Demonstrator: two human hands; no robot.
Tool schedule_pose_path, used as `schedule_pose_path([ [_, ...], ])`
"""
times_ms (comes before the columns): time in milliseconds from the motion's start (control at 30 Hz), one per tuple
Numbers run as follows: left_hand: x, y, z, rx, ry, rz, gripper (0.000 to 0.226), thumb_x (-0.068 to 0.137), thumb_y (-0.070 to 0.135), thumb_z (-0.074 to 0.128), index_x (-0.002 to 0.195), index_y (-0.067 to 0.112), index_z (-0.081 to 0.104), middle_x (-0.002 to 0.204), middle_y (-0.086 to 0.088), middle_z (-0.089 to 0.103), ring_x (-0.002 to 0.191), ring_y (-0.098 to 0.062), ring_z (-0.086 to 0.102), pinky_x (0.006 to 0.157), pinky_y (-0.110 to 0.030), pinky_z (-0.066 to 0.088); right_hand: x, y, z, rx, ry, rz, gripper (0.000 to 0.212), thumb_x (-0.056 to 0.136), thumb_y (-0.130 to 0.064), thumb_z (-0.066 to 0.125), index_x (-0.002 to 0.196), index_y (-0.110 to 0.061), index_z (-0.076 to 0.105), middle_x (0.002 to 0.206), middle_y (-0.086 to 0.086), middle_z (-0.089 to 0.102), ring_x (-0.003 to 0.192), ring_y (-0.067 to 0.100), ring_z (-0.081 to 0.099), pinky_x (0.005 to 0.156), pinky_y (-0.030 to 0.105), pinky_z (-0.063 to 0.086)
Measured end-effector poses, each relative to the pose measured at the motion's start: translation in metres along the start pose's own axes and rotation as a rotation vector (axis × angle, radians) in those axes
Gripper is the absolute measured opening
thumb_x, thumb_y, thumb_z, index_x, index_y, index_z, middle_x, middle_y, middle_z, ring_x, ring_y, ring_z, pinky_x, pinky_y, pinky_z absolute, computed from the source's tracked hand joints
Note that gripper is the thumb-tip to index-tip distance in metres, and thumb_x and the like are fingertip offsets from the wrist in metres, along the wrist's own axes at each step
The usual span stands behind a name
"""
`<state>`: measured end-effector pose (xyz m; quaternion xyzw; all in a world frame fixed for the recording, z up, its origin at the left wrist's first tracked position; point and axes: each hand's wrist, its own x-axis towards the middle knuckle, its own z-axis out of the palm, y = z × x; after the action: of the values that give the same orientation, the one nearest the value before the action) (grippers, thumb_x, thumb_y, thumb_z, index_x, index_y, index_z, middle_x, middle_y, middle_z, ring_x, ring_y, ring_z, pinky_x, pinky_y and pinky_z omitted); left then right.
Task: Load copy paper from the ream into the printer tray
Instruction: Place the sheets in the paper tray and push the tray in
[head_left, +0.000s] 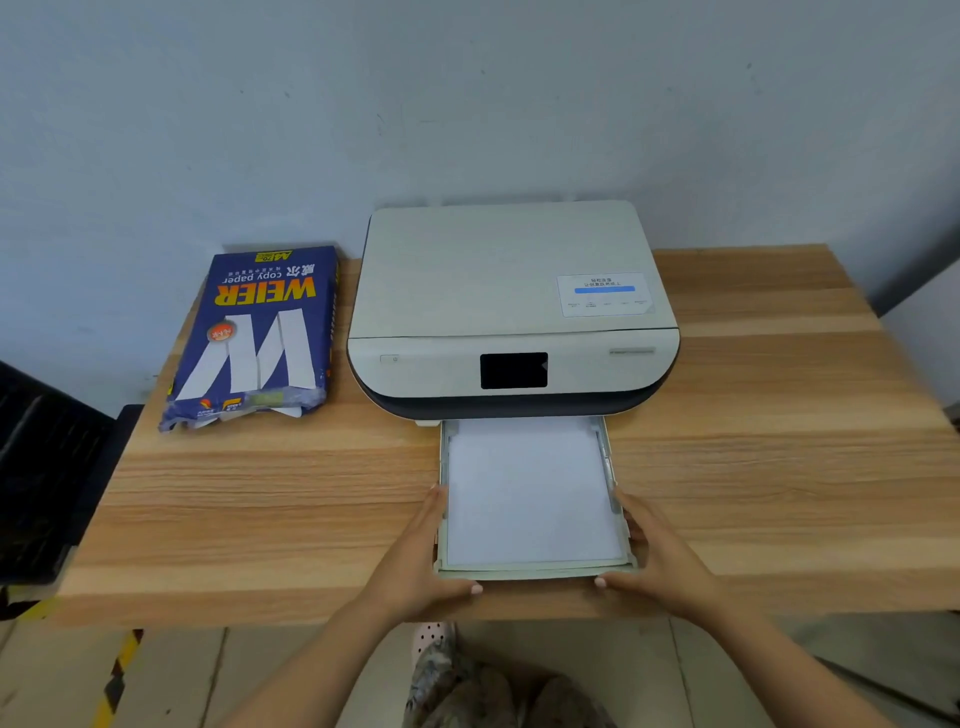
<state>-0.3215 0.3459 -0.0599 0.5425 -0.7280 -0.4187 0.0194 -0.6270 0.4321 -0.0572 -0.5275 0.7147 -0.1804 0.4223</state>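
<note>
Wooden table against a grey wall, printer at the back edge. Tray pulled out toward the front edge, white paper already inside. Left hand and right hand clasping the tray's front corners. Opened ream near the back-left corner. Probably left: sliding the tray home.

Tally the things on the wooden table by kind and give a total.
Printer: 1
Paper tray, pulled out, white paper in it: 1
Paper ream, blue wrapper, torn open at the near end: 1
Hands on the tray: 2, left hand and right hand
Total: 5
</note>
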Motion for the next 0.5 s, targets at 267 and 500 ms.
schedule_pose_path([
  [267, 0.007, 0.010, -0.016, -0.011, 0.033, -0.029, 0.125, 0.059, 0.048, 0.084, 0.152, 0.028, 0.003, 0.160, 0.010, 0.012, 0.146, -0.013, 0.019, 0.116, -0.030, 0.023, 0.013, -0.011, -0.002, 0.035, 0.053, -0.008, 0.113, 0.057, -0.037, 0.088, 0.148, -0.022, 0.024, 0.149, -0.004, 0.034, 0.133, 0.013, 0.037, 0.106, 0.026, 0.037],
  [500, 0.018, 0.017, -0.024, 0.016, 0.053, -0.017, 0.120, 0.059, 0.050, 0.084, 0.152, 0.026, 0.010, 0.159, 0.008, 0.020, 0.144, -0.014, 0.026, 0.116, -0.032, 0.029, 0.025, -0.015, -0.008, 0.091, 0.078, 0.008, 0.112, 0.054, -0.032, 0.090, 0.147, -0.021, 0.029, 0.145, -0.003, 0.042, 0.130, 0.014, 0.043, 0.107, 0.033, 0.042],
])
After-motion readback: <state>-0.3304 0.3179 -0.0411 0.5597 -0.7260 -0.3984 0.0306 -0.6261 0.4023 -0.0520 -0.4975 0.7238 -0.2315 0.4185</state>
